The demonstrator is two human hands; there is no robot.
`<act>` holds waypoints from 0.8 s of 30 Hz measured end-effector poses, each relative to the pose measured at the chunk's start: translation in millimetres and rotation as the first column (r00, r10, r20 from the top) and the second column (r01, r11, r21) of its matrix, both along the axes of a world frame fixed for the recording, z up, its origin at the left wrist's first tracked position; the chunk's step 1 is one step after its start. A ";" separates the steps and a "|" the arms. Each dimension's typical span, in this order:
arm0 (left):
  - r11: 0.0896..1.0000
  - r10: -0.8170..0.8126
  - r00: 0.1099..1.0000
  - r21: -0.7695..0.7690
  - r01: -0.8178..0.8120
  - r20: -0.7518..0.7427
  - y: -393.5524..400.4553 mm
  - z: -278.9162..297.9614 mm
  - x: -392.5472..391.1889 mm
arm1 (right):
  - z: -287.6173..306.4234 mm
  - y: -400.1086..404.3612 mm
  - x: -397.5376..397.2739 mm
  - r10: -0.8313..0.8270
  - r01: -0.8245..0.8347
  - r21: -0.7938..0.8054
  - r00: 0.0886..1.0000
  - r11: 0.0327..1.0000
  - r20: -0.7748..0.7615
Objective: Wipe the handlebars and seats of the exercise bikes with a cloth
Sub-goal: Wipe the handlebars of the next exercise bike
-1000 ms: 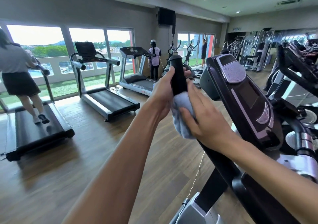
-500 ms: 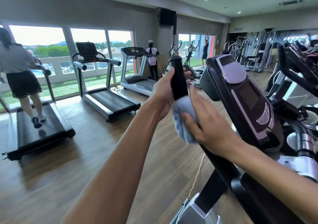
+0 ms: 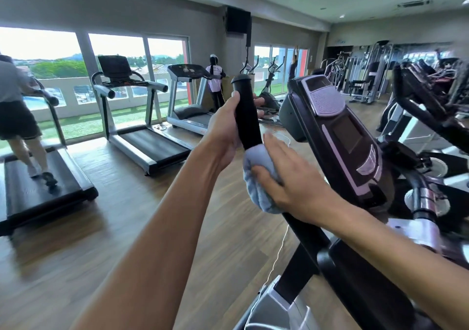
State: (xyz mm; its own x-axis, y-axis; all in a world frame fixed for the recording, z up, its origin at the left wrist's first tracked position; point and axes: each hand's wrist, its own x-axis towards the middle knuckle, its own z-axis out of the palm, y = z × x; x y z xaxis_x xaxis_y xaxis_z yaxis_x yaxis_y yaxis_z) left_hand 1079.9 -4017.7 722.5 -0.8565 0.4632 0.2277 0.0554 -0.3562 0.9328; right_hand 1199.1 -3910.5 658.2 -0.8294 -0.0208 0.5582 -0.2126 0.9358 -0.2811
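A black foam handlebar grip [image 3: 245,111] rises upright in front of me, on a black bar that runs down to the machine's base. My left hand [image 3: 224,132] grips the upper part of it, fingers curled round the far side. Just below, my right hand [image 3: 286,177] wraps a pale blue cloth [image 3: 258,190] round the bar, with the thumb toward me across the cloth. The bike's purple and grey console [image 3: 337,137] stands right beside my right hand. No seat is in view.
Several treadmills [image 3: 142,137] line the windows on the left; a person [image 3: 15,116] walks on the nearest one. Another person [image 3: 215,86] stands by the far treadmill. More exercise machines [image 3: 431,106] crowd the right side. Wooden floor [image 3: 106,228] lies open between.
My right hand has slid the cloth down the bar, away from my left hand, which keeps its hold on the grip. The view has shifted slightly.
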 end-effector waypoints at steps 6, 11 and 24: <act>1.000 0.002 0.999 -0.009 -0.002 -0.041 3.6 -2.2 -0.8 | -22.2 25.7 59.9 0.059 -0.056 -0.032 0.990 0.998 0.126; 0.996 -0.070 0.996 0.053 0.068 0.051 3.3 -2.3 -3.3 | 19.7 -5.1 -42.1 -0.015 -0.003 -0.138 0.991 0.990 -0.134; 1.000 -0.003 0.998 -0.004 0.003 -0.056 3.0 -3.1 -0.5 | -12.8 6.7 43.8 -0.099 0.103 -0.069 0.993 0.992 0.056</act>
State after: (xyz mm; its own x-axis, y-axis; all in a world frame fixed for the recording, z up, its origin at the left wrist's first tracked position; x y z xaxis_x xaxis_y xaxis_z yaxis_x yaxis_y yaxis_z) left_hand 1079.4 -4014.7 719.4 -0.8411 0.4670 0.2729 0.1061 -0.3523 0.9298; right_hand 1243.0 -3903.8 645.4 -0.8535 0.1032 0.5107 -0.1010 0.9288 -0.3564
